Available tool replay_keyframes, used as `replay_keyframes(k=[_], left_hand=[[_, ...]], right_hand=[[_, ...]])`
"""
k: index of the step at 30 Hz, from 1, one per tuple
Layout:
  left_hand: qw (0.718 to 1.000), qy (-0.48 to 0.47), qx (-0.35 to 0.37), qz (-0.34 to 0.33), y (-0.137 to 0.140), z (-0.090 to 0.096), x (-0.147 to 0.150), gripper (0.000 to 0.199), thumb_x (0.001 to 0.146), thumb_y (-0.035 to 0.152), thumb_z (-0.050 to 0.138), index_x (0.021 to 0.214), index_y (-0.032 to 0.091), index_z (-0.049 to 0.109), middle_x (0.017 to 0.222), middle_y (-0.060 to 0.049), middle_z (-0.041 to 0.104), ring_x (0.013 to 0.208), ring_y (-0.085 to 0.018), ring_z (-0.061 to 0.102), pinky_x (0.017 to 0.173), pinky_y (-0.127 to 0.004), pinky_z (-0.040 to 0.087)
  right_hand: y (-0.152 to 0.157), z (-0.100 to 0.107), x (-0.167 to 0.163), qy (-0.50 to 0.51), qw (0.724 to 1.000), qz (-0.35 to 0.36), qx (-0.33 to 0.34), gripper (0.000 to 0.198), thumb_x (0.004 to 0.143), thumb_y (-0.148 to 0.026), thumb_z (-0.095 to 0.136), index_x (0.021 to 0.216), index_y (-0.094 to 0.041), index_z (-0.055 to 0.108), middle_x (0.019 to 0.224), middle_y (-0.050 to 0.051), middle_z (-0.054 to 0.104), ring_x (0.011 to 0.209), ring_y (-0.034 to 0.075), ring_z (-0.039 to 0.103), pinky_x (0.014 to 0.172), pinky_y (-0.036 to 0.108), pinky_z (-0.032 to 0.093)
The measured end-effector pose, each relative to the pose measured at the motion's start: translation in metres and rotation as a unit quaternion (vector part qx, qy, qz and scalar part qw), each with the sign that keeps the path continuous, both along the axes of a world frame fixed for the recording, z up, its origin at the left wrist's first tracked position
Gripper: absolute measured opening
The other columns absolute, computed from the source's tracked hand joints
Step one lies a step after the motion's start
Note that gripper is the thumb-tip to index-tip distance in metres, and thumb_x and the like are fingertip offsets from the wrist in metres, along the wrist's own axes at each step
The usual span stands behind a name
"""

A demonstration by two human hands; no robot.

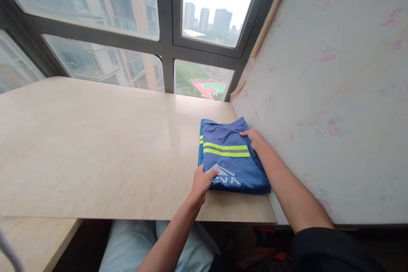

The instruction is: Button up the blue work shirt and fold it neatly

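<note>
A folded blue work garment lies at the right end of the light tabletop, beside the wall. It bears a yellow-green and grey reflective stripe and pale upside-down lettering. Along its left edge shows a strip of brighter blue cloth with a similar stripe, lying underneath. My left hand grips the near left edge, thumb on top over the lettering, the other fingers mostly hidden. At the upper right edge, my right hand holds the garment with the thumb on top and the remaining fingers out of sight.
The pale, marble-patterned tabletop stretches left and back to dark-framed windows. A flower-patterned wall closes off the right side. My legs are below the front edge, and a lower surface juts out at bottom left.
</note>
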State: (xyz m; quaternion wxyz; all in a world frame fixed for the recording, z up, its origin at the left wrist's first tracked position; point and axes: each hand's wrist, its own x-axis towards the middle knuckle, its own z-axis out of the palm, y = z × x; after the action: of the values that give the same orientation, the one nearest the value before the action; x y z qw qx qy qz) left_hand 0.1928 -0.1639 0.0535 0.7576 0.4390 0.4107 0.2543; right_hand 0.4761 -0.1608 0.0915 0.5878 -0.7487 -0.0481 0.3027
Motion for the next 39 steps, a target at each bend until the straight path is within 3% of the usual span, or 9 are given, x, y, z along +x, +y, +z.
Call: replay_keyframes(k=[5,14,18,21,23,25,29,33,39], left_hand=[[0.995,0.051,0.083,-0.017,-0.004,0.003,-0.005,0.037,0.073,0.021,0.074,0.106,0.007,0.068,0.101,-0.014,0.072,0.094,-0.025,0.067,0.086,-0.034,0.050],[0.988,0.027,0.153,0.001,0.003,0.034,0.002,0.033,0.075,0.023,0.070,0.105,0.010,0.068,0.101,-0.013,0.071,0.094,-0.025,0.066,0.086,-0.032,0.049],[0.995,0.055,0.079,-0.027,0.009,0.015,-0.002,0.037,0.074,0.023,0.068,0.108,0.009,0.062,0.103,-0.014,0.069,0.095,-0.026,0.065,0.086,-0.035,0.050],[0.980,0.119,0.155,0.028,0.005,-0.004,-0.010,0.051,0.076,0.023,0.067,0.124,0.009,0.054,0.119,-0.019,0.063,0.112,-0.029,0.061,0.097,-0.041,0.048],[0.924,0.171,0.327,0.105,0.001,-0.009,-0.015,0.054,0.080,0.023,0.062,0.131,0.009,0.050,0.131,-0.021,0.055,0.126,-0.033,0.053,0.106,-0.048,0.043],[0.822,0.204,0.516,0.130,0.000,-0.006,-0.017,0.054,0.085,0.019,0.057,0.137,0.010,0.046,0.141,-0.021,0.048,0.139,-0.034,0.041,0.113,-0.051,0.036],[0.681,0.198,0.702,-0.059,0.008,0.003,-0.003,0.054,0.091,0.025,0.055,0.142,0.009,0.046,0.154,-0.021,0.036,0.151,-0.033,0.018,0.120,-0.051,0.026],[0.631,0.195,0.704,-0.261,0.015,-0.008,0.013,0.062,0.095,0.049,0.051,0.141,0.008,0.053,0.153,-0.021,0.039,0.147,-0.035,0.028,0.122,-0.054,0.017],[0.604,0.220,0.723,-0.254,-0.001,-0.035,0.002,0.067,0.097,0.055,0.043,0.147,0.009,0.048,0.154,-0.020,0.038,0.145,-0.036,0.033,0.121,-0.057,0.014]], right_hand=[[0.001,-0.045,-0.004,-0.011,0.999,-0.037,0.010,0.025,0.061,0.004,0.065,0.078,-0.012,0.063,0.065,0.004,0.067,0.059,0.019,0.065,0.060,0.032,0.059],[0.009,-0.014,0.012,-0.102,0.983,-0.082,0.128,0.034,0.057,-0.003,0.068,0.088,-0.014,0.065,0.083,0.002,0.071,0.072,0.018,0.067,0.065,0.026,0.058],[0.012,-0.027,0.015,-0.175,0.983,-0.050,0.013,0.037,0.061,-0.008,0.068,0.097,-0.013,0.064,0.096,0.009,0.071,0.084,0.023,0.068,0.075,0.032,0.059],[0.010,-0.044,0.011,-0.231,0.971,-0.024,-0.059,0.056,0.065,-0.010,0.067,0.120,-0.010,0.059,0.123,0.018,0.063,0.111,0.030,0.062,0.100,0.041,0.050],[0.010,-0.051,0.005,-0.336,0.938,-0.002,-0.087,0.064,0.072,-0.013,0.063,0.135,-0.008,0.051,0.139,0.022,0.052,0.129,0.032,0.050,0.112,0.046,0.037],[0.015,-0.051,-0.006,-0.473,0.873,0.059,-0.101,0.062,0.081,-0.017,0.056,0.141,-0.006,0.046,0.146,0.023,0.044,0.138,0.032,0.039,0.118,0.048,0.028],[0.042,-0.042,-0.036,-0.621,0.736,0.258,-0.081,0.055,0.096,-0.032,0.048,0.147,-0.009,0.044,0.154,0.019,0.036,0.145,0.029,0.029,0.121,0.048,0.021],[0.073,-0.054,-0.058,-0.621,0.660,0.400,-0.136,0.057,0.104,-0.043,0.040,0.152,-0.013,0.042,0.159,0.015,0.028,0.148,0.030,0.022,0.121,0.050,0.017],[0.079,-0.090,-0.060,-0.602,0.650,0.434,-0.166,0.058,0.106,-0.044,0.033,0.158,-0.016,0.032,0.163,0.010,0.017,0.152,0.025,0.011,0.122,0.050,0.008]])
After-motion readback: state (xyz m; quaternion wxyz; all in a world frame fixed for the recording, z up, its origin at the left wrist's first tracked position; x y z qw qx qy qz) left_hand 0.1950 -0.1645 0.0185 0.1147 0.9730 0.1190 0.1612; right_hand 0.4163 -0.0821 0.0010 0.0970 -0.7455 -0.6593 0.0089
